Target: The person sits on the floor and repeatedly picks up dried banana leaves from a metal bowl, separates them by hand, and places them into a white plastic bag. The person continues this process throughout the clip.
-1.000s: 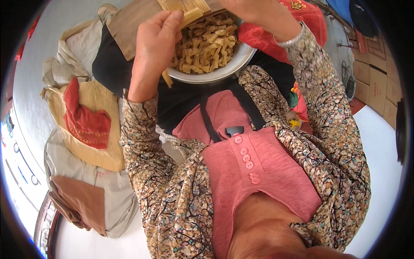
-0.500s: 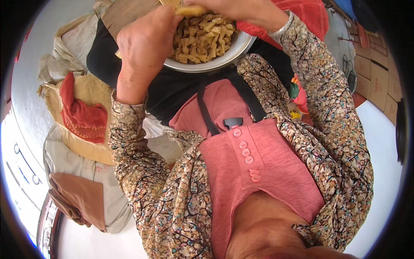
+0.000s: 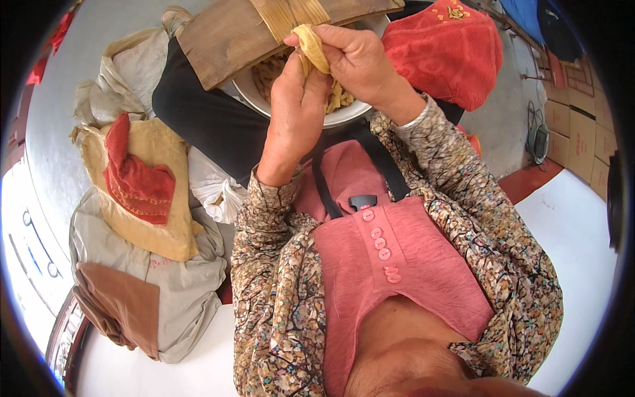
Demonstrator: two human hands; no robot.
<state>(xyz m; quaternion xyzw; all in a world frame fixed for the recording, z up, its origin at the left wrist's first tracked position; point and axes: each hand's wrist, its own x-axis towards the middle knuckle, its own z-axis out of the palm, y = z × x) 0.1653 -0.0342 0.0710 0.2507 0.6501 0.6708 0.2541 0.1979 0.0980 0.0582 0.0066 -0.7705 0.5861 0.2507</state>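
Note:
Both hands are raised together above a metal basin [image 3: 354, 114]. A soft, pale yellow strip [image 3: 312, 47], resembling tofu skin, is looped between them. My right hand [image 3: 367, 69] pinches the loop between thumb and fingers. My left hand [image 3: 294, 109] grips its lower part, fingertips close to the right ones. Inside the basin lie many short, knotted yellow pieces [image 3: 340, 98], partly hidden by the hands. A wooden board [image 3: 225, 43] lies across the basin's far side. On the board rests a flat, ridged yellow stack [image 3: 291, 14], perhaps of similar strips.
A red towel [image 3: 436, 63] with small yellow bits on it drapes right of the basin. To the left lie pale sacks [image 3: 149, 264], a red cloth [image 3: 139, 178] and a brown cloth [image 3: 126, 304]. A white plastic bag [image 3: 215, 185] sits nearer. Cardboard boxes [image 3: 575, 126] stand far right.
Both hands have come closer together and nearer to me, with the yellow strip now looped between them. More of the board and the red towel shows, and less of the knotted pieces.

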